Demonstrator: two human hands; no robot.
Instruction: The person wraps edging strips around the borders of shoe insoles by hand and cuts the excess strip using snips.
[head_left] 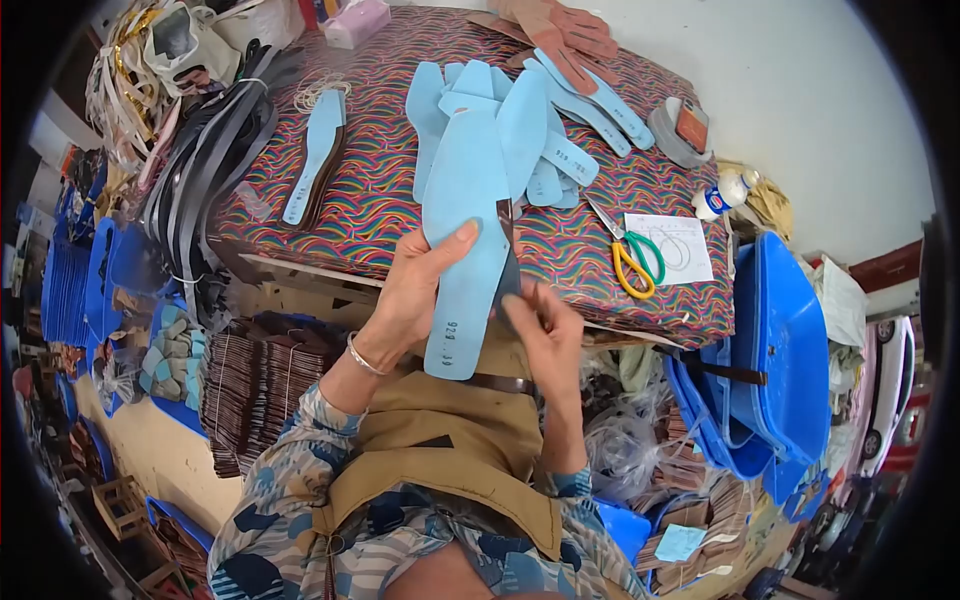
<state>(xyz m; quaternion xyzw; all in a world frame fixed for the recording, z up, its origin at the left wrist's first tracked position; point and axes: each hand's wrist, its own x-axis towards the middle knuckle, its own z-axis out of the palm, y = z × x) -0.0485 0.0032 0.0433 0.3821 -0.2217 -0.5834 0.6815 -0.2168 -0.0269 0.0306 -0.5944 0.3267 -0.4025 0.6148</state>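
My left hand (425, 275) grips a light blue insole-shaped piece (468, 210) by its left edge, thumb on top. Printed numbers show near its lower end. Behind its right edge is a dark strip-like piece (511, 275), and the fingers of my right hand (543, 325) are pinched on it. Beyond my hands, a pile of similar blue pieces (478, 78) lies on the patterned tabletop (385, 150). Further left rests a stack of narrower blue-topped pieces (318, 160).
Scissors (632, 262) lie on a white paper (690, 240), near a white bottle (722, 196). Brown gloves (550, 35) are at the back. Black strips (200, 170) hang over the left edge. Blue bins (785, 350) stand at right, bundled brown pieces (255, 390) at lower left.
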